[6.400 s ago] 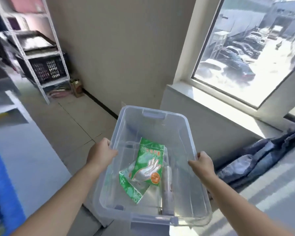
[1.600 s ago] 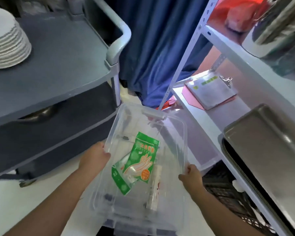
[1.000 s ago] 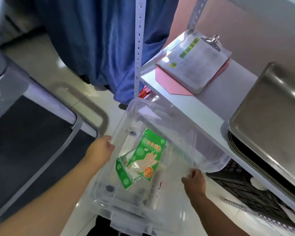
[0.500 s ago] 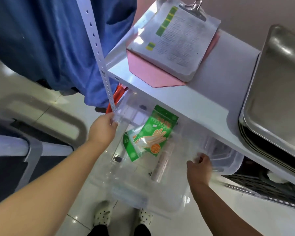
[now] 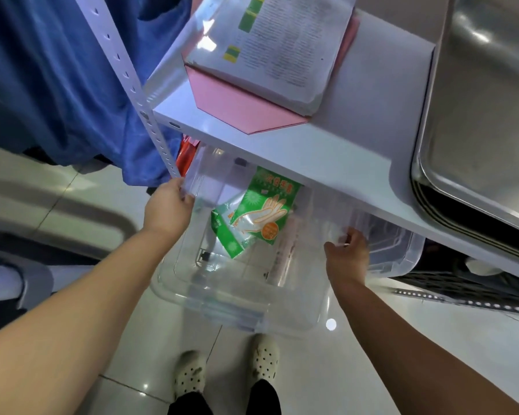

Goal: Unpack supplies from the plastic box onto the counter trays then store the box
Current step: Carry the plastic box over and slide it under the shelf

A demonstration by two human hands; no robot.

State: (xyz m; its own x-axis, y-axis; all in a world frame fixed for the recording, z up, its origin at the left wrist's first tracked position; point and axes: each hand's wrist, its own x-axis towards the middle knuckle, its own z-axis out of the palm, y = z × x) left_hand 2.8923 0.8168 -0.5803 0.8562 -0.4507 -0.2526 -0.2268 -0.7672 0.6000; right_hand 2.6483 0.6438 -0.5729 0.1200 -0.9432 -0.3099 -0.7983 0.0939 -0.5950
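The left hand [image 5: 170, 206] is gripping the left rim of the clear plastic box [image 5: 237, 298], fingers curled over the edge. The right hand [image 5: 346, 256] is clamping the box's right rim. Between them the box is hanging above the tiled floor [image 5: 327, 369], its far end sitting under the white shelf [image 5: 327, 157]. Inside it, green glove packets [image 5: 259, 214] are lying against a pale tube [image 5: 285, 253]. On the shelf above, a paper pad [image 5: 282, 40] is resting on a pink folder [image 5: 237, 112], beside stacked metal trays [image 5: 477, 115]. A blue cloth [image 5: 57, 70] is hanging at left.
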